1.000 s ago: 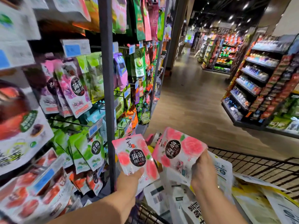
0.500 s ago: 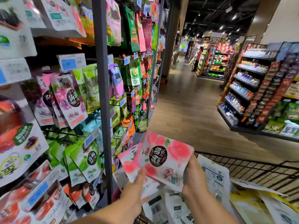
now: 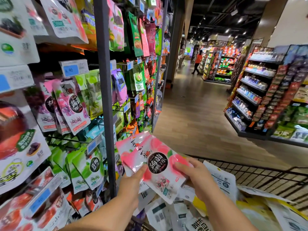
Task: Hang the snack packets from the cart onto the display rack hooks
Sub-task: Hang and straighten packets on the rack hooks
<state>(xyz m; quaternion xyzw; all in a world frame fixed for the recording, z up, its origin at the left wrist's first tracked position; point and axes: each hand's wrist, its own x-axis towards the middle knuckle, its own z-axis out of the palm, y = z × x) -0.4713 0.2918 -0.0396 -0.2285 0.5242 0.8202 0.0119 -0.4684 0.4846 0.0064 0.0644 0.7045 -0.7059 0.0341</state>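
Observation:
Two pink peach jelly packets (image 3: 155, 162) lie stacked, one over the other, above the cart. My left hand (image 3: 133, 184) grips their lower left edge with the thumb on top. My right hand (image 3: 195, 175) holds the right edge of the front packet. The black wire cart (image 3: 260, 174) below is full of white and yellow snack packets (image 3: 221, 182). The display rack (image 3: 105, 97) stands to the left, its hooks loaded with green, purple and pink packets.
A grey upright post of the rack runs just left of the held packets. Blue price tags (image 3: 71, 70) stick out from the hooks. A wooden-floored aisle (image 3: 196, 114) opens ahead, with shelving (image 3: 260, 97) on the right and a person (image 3: 197, 61) far down it.
The two pink packets, held apart one in each hand, have been brought together into an overlapping stack. Both hands now hold that stack, and the view has tilted upward.

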